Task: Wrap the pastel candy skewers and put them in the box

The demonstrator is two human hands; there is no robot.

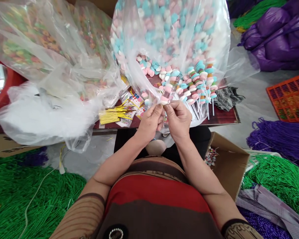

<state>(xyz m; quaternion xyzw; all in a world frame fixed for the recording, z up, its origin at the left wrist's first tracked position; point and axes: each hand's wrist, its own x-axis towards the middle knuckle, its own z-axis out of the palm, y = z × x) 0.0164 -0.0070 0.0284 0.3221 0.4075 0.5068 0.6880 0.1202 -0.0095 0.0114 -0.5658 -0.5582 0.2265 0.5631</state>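
Note:
My left hand (151,120) and my right hand (178,119) meet at the table's front edge, their thumbs and fingers pinched together. Between them is a clear plastic wrapper around a candy skewer (166,93) of pink and white pieces, which points away from me; its lower end is hidden by my fingers. To the right lie several finished candy skewers (195,83) with white sticks. Yellow twist ties (114,114) lie in a bundle left of my hands, beside printed wrappers (137,101). Loose pink, blue and white candies (149,66) spill from a large clear bag (173,26) behind.
Another clear bag (47,39) with colourful ring candies fills the left side. An open cardboard box (226,162) stands by my right leg. Green cords (40,199), purple cords (276,137) and an orange crate (290,98) are on the floor.

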